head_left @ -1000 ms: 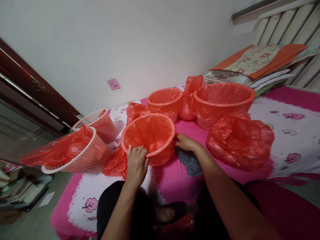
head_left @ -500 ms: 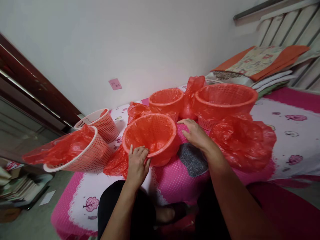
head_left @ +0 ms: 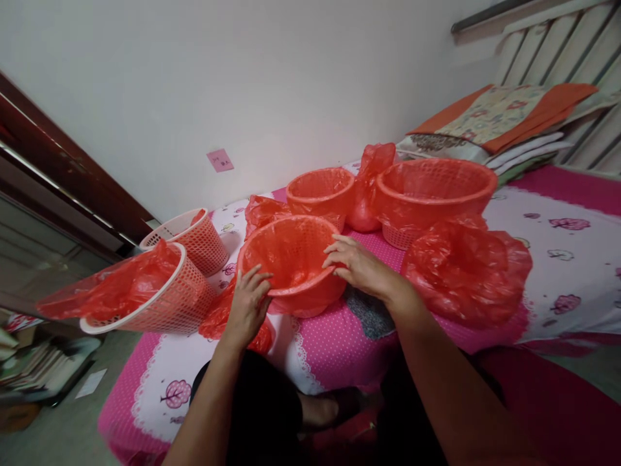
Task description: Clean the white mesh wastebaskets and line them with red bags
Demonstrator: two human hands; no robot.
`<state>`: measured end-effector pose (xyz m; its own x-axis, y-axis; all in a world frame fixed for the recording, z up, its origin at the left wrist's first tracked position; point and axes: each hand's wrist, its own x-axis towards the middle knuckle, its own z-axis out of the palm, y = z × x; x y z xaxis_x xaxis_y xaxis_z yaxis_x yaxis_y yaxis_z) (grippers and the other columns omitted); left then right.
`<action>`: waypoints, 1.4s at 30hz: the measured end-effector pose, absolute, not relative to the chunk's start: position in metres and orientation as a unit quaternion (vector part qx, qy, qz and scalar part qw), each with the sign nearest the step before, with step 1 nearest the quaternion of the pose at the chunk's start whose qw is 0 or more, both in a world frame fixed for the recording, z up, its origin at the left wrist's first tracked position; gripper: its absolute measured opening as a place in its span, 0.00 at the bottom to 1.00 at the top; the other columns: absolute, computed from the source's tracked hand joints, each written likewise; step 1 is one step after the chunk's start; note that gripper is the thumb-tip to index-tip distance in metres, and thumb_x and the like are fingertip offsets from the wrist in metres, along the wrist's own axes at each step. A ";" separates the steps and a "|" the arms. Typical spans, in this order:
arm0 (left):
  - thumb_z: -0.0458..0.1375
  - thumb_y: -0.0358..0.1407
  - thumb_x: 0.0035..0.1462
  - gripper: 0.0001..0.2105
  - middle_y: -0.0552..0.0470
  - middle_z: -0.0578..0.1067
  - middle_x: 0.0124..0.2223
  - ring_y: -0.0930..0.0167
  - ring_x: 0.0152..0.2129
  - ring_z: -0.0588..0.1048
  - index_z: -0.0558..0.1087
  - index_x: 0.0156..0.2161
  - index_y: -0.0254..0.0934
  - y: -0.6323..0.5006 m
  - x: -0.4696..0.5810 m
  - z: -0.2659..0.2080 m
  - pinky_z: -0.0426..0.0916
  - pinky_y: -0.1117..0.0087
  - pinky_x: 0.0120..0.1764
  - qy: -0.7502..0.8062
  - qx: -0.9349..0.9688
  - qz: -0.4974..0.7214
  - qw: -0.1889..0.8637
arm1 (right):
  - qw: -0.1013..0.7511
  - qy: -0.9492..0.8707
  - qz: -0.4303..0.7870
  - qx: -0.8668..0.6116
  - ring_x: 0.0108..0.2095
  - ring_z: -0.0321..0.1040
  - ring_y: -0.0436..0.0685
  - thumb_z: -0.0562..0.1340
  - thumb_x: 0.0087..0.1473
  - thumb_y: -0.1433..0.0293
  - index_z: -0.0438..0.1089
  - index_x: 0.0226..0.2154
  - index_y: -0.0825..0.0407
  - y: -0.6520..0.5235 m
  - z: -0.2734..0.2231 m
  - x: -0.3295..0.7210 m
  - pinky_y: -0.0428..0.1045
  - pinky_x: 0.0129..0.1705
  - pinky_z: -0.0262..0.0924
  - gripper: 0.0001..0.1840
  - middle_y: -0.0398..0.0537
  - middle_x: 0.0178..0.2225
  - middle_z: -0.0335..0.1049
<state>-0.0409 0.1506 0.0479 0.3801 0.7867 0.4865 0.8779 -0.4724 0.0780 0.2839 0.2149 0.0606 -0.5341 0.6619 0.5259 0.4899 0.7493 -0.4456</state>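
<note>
A round basket point(head_left: 306, 301) lined with a thin red plastic bag stands in front of me on the bed, its mouth facing up. My left hand point(head_left: 248, 305) has its fingers hooked over the near-left rim. On the right side of the rim, the fingers of my right hand point(head_left: 358, 264) curl over the edge and the bag film. Loose red bag film point(head_left: 216, 317) hangs out beside the basket at left. A dark grey cloth point(head_left: 371, 314) lies beneath my right wrist. The thumbs are partly hidden.
Two lined baskets, one smaller point(head_left: 320, 206) and one larger point(head_left: 436, 197), stand behind. A crumpled red bag point(head_left: 468, 275) lies at right. Two pink-white baskets, one upright point(head_left: 213, 249) and one tipped point(head_left: 187, 304), are at left. Folded bedding point(head_left: 509, 123) is stacked far right.
My right hand has moved left from beside the basket onto its right rim. My left hand has shifted slightly left along the near rim.
</note>
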 end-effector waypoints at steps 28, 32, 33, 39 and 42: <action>0.50 0.29 0.70 0.10 0.48 0.80 0.44 0.61 0.46 0.77 0.72 0.39 0.42 0.146 0.006 0.048 0.52 0.38 0.70 -0.523 -0.816 -0.213 0.119 | 0.349 -0.877 0.083 -0.320 0.45 0.70 0.59 0.64 0.60 0.81 0.75 0.34 0.49 0.209 0.065 0.266 0.60 0.62 0.57 0.11 0.46 0.37 0.76; 0.49 0.29 0.71 0.11 0.48 0.80 0.45 0.62 0.46 0.77 0.72 0.38 0.41 0.147 0.005 0.049 0.52 0.39 0.70 -0.518 -0.821 -0.208 0.116 | 0.358 -0.873 0.084 -0.320 0.42 0.68 0.57 0.60 0.60 0.82 0.74 0.33 0.49 0.217 0.058 0.268 0.57 0.58 0.57 0.13 0.44 0.35 0.74; 0.49 0.29 0.71 0.11 0.48 0.80 0.45 0.62 0.46 0.77 0.72 0.38 0.41 0.147 0.005 0.049 0.53 0.40 0.70 -0.516 -0.823 -0.208 0.116 | 0.361 -0.873 0.086 -0.318 0.42 0.67 0.57 0.60 0.60 0.82 0.74 0.33 0.49 0.219 0.056 0.268 0.56 0.57 0.57 0.13 0.44 0.35 0.74; 0.49 0.29 0.70 0.11 0.47 0.80 0.45 0.62 0.49 0.77 0.72 0.39 0.41 0.149 0.001 0.050 0.53 0.40 0.70 -0.512 -0.824 -0.221 0.103 | 0.380 -0.872 0.089 -0.294 0.40 0.66 0.57 0.59 0.66 0.77 0.73 0.32 0.49 0.224 0.050 0.268 0.55 0.54 0.56 0.12 0.43 0.33 0.73; 0.49 0.29 0.70 0.11 0.48 0.81 0.46 0.61 0.49 0.77 0.72 0.39 0.41 0.149 0.000 0.050 0.53 0.40 0.70 -0.512 -0.824 -0.225 0.091 | 0.397 -0.868 0.084 -0.288 0.39 0.66 0.57 0.58 0.66 0.77 0.73 0.33 0.49 0.225 0.047 0.266 0.56 0.54 0.56 0.13 0.44 0.33 0.72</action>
<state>-0.0005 0.1488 0.0504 0.3746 0.8025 0.4644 0.8843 -0.4597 0.0812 0.2664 0.2245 0.0472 -0.5199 0.5661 0.6397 0.4328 0.8202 -0.3741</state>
